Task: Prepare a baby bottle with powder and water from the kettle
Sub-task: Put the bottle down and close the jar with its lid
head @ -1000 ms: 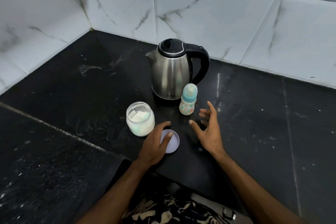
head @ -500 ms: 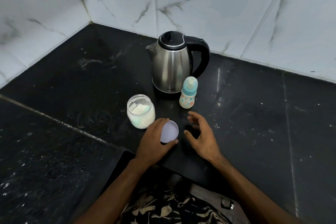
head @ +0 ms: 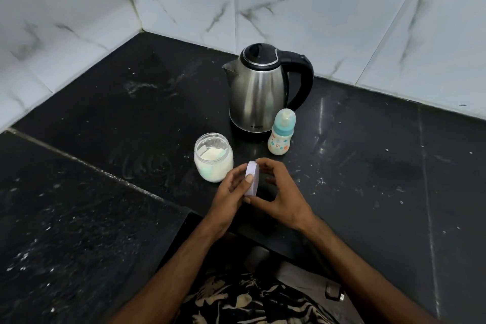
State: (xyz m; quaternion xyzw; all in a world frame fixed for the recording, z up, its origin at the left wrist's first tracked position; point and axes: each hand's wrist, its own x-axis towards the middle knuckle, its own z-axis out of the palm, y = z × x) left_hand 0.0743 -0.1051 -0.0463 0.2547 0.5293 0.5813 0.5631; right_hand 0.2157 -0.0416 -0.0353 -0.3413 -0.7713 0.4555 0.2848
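The left hand (head: 231, 197) and the right hand (head: 278, 200) met over the near edge of the black tabletop (head: 105, 113), and between them stood a pale lilac lid (head: 251, 178), tipped up on its edge. The left fingers (head: 243, 187) were curled round the lid's near side, the thumb lying across its rim. The right fingers (head: 265, 164) were bent over the lid's top and the right thumb reached its lower edge, so both hands pinched the lid.

Just to the left of the left fingers, close beside them, stood the open glass jar (head: 213, 157) with white powder (head: 211, 155) inside. Beyond the right fingers, apart from them, the baby bottle (head: 282, 133) stood upright with its teal collar and clear cap on. Just behind the bottle and touching or nearly touching it stood the steel kettle (head: 259, 92), lid closed, its black handle turned right and its spout left. White marbled tiles (head: 315, 8) backed the tabletop.
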